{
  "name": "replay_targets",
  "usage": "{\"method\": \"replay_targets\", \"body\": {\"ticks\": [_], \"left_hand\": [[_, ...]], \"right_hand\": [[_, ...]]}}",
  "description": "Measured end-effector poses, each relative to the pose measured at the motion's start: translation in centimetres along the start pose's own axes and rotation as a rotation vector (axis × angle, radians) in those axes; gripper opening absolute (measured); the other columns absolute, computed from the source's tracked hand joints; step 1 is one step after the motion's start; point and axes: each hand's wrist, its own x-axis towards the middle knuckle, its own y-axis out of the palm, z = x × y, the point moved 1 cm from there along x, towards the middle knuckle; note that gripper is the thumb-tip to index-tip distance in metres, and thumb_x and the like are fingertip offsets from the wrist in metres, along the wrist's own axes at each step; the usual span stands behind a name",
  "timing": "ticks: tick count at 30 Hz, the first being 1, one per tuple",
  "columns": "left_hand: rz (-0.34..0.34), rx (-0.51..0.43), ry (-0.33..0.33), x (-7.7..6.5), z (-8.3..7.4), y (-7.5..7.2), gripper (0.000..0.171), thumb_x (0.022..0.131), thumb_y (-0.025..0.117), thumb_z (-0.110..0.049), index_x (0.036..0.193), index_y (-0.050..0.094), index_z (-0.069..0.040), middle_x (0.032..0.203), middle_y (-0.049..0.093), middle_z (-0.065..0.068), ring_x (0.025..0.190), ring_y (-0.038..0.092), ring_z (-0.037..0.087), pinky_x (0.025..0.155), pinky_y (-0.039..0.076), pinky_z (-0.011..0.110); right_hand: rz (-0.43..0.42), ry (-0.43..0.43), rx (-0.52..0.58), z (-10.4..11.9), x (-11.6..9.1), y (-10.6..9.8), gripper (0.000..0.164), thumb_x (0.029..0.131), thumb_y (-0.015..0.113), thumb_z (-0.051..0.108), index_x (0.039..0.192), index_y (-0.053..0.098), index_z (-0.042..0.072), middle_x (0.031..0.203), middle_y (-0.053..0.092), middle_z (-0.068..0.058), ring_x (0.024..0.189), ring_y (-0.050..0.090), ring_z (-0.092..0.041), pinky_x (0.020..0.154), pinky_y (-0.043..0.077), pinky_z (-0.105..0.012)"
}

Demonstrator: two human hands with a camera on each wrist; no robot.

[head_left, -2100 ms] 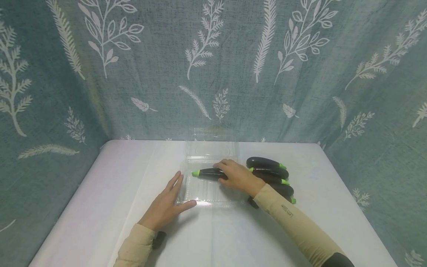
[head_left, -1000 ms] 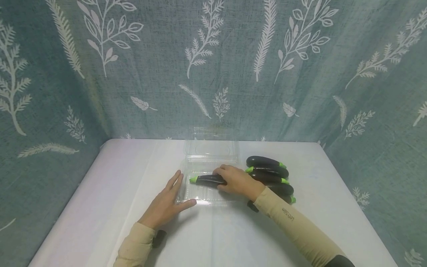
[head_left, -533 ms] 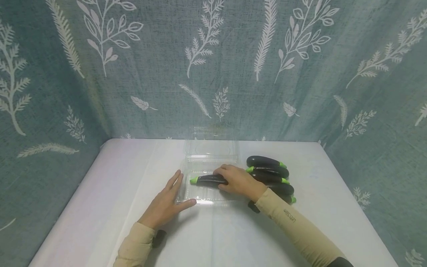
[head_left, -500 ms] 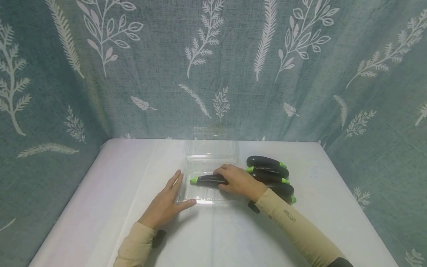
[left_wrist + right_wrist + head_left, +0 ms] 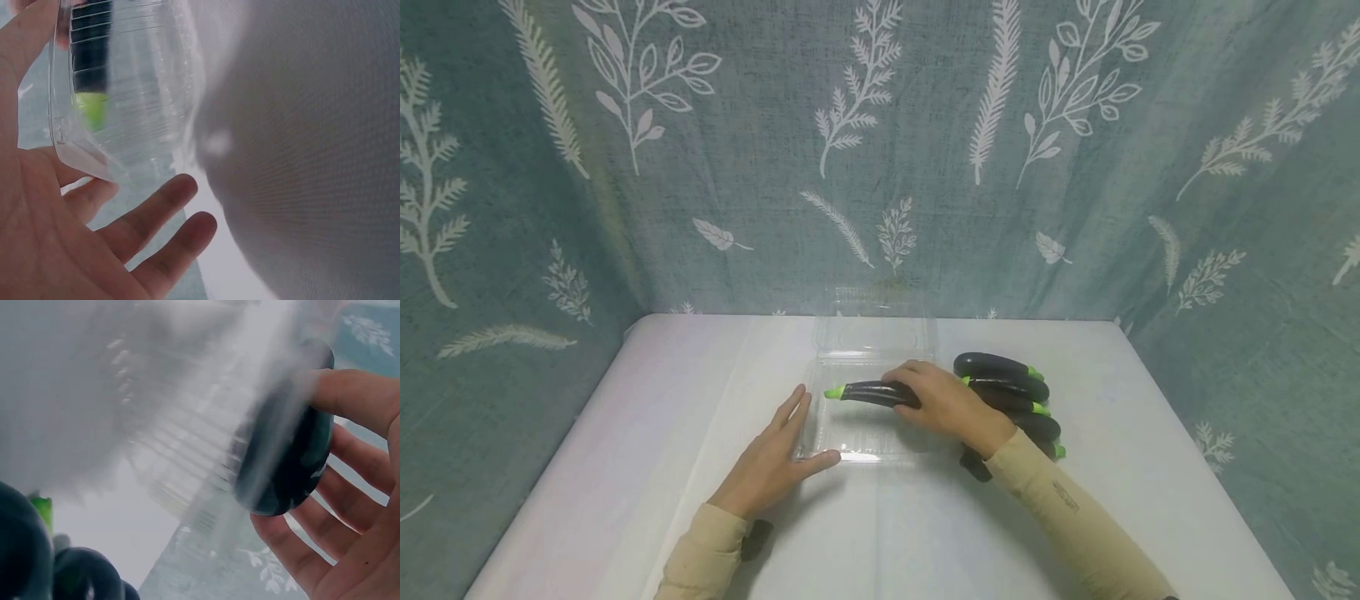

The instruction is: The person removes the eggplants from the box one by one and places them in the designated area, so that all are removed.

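Note:
A dark eggplant (image 5: 868, 393) with a green stem end lies across the base of a clear plastic clamshell box (image 5: 880, 457) in the head view, stem pointing left. My right hand (image 5: 951, 406) grips its thick end, thumb and fingers on opposite sides; the right wrist view shows the same eggplant (image 5: 300, 456) partly behind the clear wall. My left hand (image 5: 766, 468) rests at the box's front left corner, fingers straight along the left side and thumb at the front rim. In the left wrist view, the eggplant (image 5: 90, 50) shows through the ribbed wall of the box (image 5: 144, 100).
The clear lid (image 5: 876, 333) stands raised behind the base, near the table's back edge. Several more eggplants (image 5: 996, 364) are piled right of the box, partly hidden by the right forearm. A leaf-patterned curtain (image 5: 760, 167) surrounds the white table (image 5: 700, 375) at the back and sides.
The right hand and its eggplant went down and toward the front of the box, paused there, and have now come up and back again. The left hand stays in place.

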Motion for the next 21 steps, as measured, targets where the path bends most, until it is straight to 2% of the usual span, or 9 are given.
{"method": "replay_targets", "body": {"ticks": [11, 16, 21], "left_hand": [[0.004, 0.006, 0.003, -0.1, 0.1, 0.0, 0.104, 0.088, 0.067, -0.066, 0.162, 0.021, -0.008, 0.17, 0.013, 0.003, 0.146, 0.032, 0.04, 0.114, 0.033, 0.061], [0.005, 0.008, 0.012, -0.1, 0.1, 0.1, 0.106, 0.087, 0.064, -0.07, 0.162, 0.021, -0.009, 0.17, 0.013, 0.003, 0.146, 0.033, 0.039, 0.114, 0.033, 0.06], [0.005, 0.01, 0.013, -0.1, 0.2, 0.1, 0.108, 0.086, 0.063, -0.073, 0.163, 0.021, -0.01, 0.17, 0.013, 0.001, 0.146, 0.034, 0.038, 0.114, 0.034, 0.06]], "right_hand": [[-0.135, -0.022, 0.004, 1.2, -2.1, -2.5, 0.044, 0.091, 0.079, 0.025, 0.132, 0.066, 0.018, 0.127, 0.065, -0.002, 0.119, 0.062, -0.018, 0.1, 0.053, -0.036], [-0.212, -0.061, 0.003, 1.0, -3.2, -3.3, 0.044, 0.089, 0.08, 0.022, 0.131, 0.066, 0.015, 0.127, 0.065, -0.003, 0.119, 0.062, -0.019, 0.101, 0.052, -0.037], [-0.251, -0.085, 0.011, 0.3, -4.5, -4.0, 0.046, 0.09, 0.079, 0.022, 0.133, 0.064, 0.014, 0.128, 0.064, -0.003, 0.12, 0.061, -0.02, 0.1, 0.052, -0.038]]}}
